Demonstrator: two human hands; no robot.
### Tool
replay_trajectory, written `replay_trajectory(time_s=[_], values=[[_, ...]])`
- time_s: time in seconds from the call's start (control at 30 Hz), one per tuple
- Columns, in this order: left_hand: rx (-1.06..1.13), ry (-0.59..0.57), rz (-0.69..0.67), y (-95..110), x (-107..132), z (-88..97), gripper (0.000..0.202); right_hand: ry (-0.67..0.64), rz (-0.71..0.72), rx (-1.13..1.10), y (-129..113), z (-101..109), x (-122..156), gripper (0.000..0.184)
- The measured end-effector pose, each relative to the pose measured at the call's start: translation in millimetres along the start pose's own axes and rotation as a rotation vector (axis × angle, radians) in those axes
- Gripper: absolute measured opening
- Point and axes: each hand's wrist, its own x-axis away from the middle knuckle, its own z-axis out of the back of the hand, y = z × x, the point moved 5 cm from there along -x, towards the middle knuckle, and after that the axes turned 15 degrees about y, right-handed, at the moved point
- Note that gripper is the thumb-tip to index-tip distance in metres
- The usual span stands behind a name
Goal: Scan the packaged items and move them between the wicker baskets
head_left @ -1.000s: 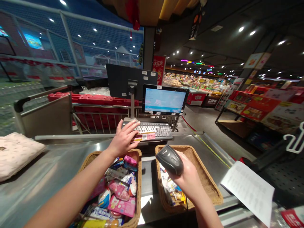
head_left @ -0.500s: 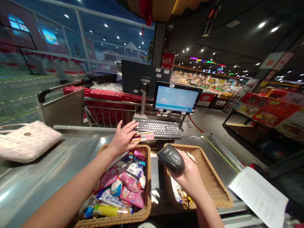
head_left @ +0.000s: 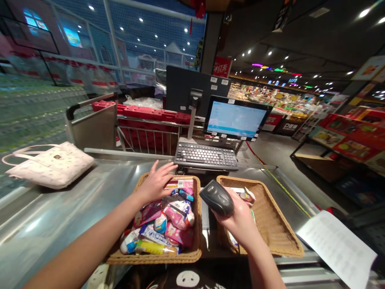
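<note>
My right hand point(head_left: 240, 218) is wrapped round a black handheld barcode scanner point(head_left: 218, 198), its head tilted up and left, over the near-left part of the right wicker basket point(head_left: 279, 216). A few packets point(head_left: 245, 194) lie in that basket, partly covered by the hand. My left hand point(head_left: 158, 180) is above the far end of the left wicker basket point(head_left: 197, 224). Between its thumb and fingers is a flat striped packet point(head_left: 179, 183) with a white barcode label. Under it, the basket is full of wrapped sweets and snack packets point(head_left: 170, 218), pink, blue and white.
Beyond the baskets stand a black keyboard point(head_left: 207, 155) and a lit monitor point(head_left: 236, 118), with a second screen's back point(head_left: 183, 90) beside it. A pale handbag point(head_left: 54, 164) rests at left on the metal counter point(head_left: 111, 176). A printed sheet point(head_left: 337, 245) lies at right.
My left hand with the striped packet has moved back from the keyboard's edge to over the left basket. The scanner stays in my right hand. The view has shifted slightly, showing more of the handbag.
</note>
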Motion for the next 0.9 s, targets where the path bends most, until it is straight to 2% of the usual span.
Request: replay_trajectory(time_s=[0.3, 0.5, 0.7, 0.8, 0.9], values=[[0.122, -0.163, 0.011, -4, 34, -32.2, 0.022, 0.013, -0.015, 0.032, -6, -7, 9, 0.041], [0.184, -0.263, -0.001, 0, 43, -58.8, 0.021, 0.041, 0.003, 0.058, -9, -8, 17, 0.041], [0.176, -0.214, -0.005, 10, 20, -65.1, 0.033, 0.094, -0.022, 0.115, 0, 9, 25, 0.042], [0.199, -0.166, -0.023, 23, -2, -65.0, 0.038, 0.127, -0.062, 0.190, 14, 30, 30, 0.042], [0.231, -0.141, -0.067, 43, -26, -71.5, 0.038, 0.183, -0.122, 0.255, 31, 60, 35, 0.039]])
